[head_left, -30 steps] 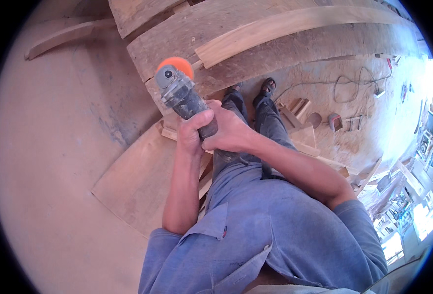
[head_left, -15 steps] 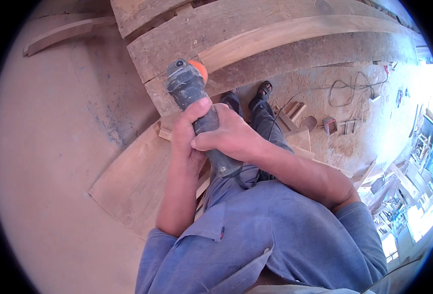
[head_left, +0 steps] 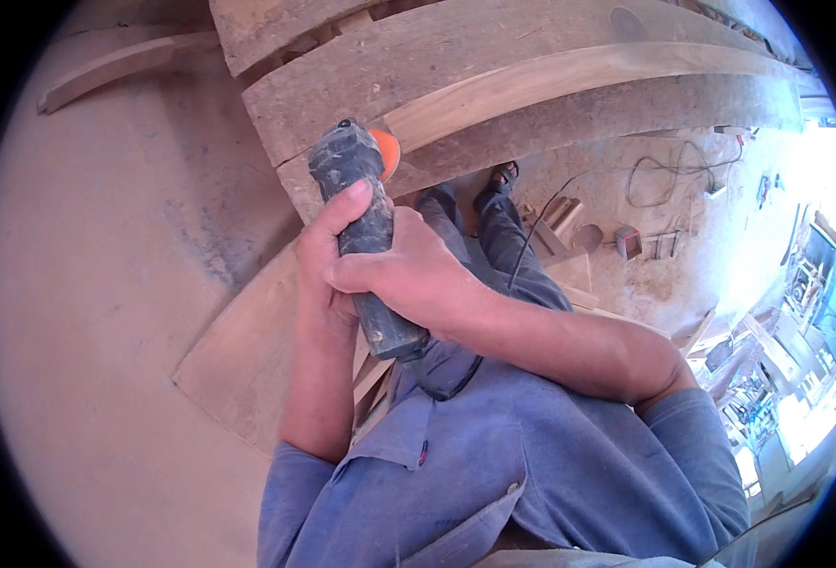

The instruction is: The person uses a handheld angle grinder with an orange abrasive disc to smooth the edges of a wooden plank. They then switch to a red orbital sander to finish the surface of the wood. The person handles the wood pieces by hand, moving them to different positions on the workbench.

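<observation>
The left-hand grip [head_left: 321,244] and the right-hand grip [head_left: 422,270] are both clenching a dark, dusty power tool [head_left: 369,227], the left thumb lying on its casing and the right thumb crossing nearer the person. From where I'm standing, the power tool is sitting in front of the person's body, its head showing over the left end of a wooden surface [head_left: 295,109]. Its long axis is running away from the person and leaning slightly left: the head is pointing far, the butt end near and a little right, toward the blue shirt [head_left: 465,445]. An orange disc [head_left: 388,154] is facing right from the head, toward the left end of a long pale board [head_left: 550,83] lying on the surface; whether they are touching, I cannot tell. A cord [head_left: 451,393] is curving from the butt end.
</observation>
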The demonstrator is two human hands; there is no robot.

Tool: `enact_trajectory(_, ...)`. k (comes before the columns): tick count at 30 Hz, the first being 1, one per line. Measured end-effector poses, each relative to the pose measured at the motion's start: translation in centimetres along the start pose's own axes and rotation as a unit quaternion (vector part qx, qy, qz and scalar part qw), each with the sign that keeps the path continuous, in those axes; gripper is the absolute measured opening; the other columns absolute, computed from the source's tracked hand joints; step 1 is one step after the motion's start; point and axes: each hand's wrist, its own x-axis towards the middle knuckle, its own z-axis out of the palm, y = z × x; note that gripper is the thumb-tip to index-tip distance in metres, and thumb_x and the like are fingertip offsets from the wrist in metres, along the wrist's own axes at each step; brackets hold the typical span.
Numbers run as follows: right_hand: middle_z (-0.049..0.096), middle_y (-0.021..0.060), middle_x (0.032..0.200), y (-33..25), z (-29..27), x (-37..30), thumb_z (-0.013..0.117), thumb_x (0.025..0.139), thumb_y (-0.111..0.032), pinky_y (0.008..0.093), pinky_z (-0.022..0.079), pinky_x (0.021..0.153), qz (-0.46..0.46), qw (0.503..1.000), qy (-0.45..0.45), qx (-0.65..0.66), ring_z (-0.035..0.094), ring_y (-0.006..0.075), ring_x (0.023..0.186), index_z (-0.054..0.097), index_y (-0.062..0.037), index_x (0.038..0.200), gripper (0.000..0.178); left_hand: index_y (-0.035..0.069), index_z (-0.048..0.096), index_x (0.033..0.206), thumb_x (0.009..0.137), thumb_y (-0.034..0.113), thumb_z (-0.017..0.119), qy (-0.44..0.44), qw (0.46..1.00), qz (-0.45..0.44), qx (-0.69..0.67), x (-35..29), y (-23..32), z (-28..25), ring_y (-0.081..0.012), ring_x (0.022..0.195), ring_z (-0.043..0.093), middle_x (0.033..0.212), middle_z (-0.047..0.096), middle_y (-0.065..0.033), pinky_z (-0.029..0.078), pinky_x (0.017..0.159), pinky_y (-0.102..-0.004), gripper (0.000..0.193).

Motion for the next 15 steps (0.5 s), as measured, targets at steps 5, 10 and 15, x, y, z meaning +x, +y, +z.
enact_trajectory(5,0.066,0.0119,0.103,-2.6,1.3,-0.1,0.074,0.085,-0.013,0.0342,0.055,0.081,0.037,0.992,-0.018,0.12,0.067,0.019,0.092,0.053,0.0045,0.125,0.048,0.001,0.066,0.111,0.092,0.031,0.075,0.021,1.0,-0.005,0.017,0.5,2.0,0.2,-0.0184,0.076,0.069,0.089,0.07,-0.0094,0.057,0.071,-0.0324,0.036)
enact_trajectory(10,0.065,0.0129,0.107,-2.6,2.9,0.8,0.072,0.089,-0.012,0.0345,0.056,0.083,0.058,0.988,0.012,0.145,0.067,0.0196,0.098,0.051,0.0035,0.129,0.047,0.001,0.068,0.108,0.092,0.035,0.075,0.027,0.998,-0.054,-0.001,1.1,3.2,-0.6,-0.0202,0.075,0.069,0.087,0.07,-0.0106,0.057,0.072,-0.0332,0.037)
enact_trajectory(15,0.065,0.0124,0.106,-3.7,3.2,0.4,0.071,0.091,-0.013,0.0352,0.057,0.081,0.083,0.986,0.022,0.146,0.068,0.0199,0.096,0.051,0.002,0.128,0.045,0.002,0.068,0.107,0.093,0.037,0.075,0.013,0.997,-0.071,-0.003,1.2,3.6,-0.9,-0.0198,0.075,0.069,0.087,0.07,-0.0104,0.057,0.072,-0.0331,0.038)
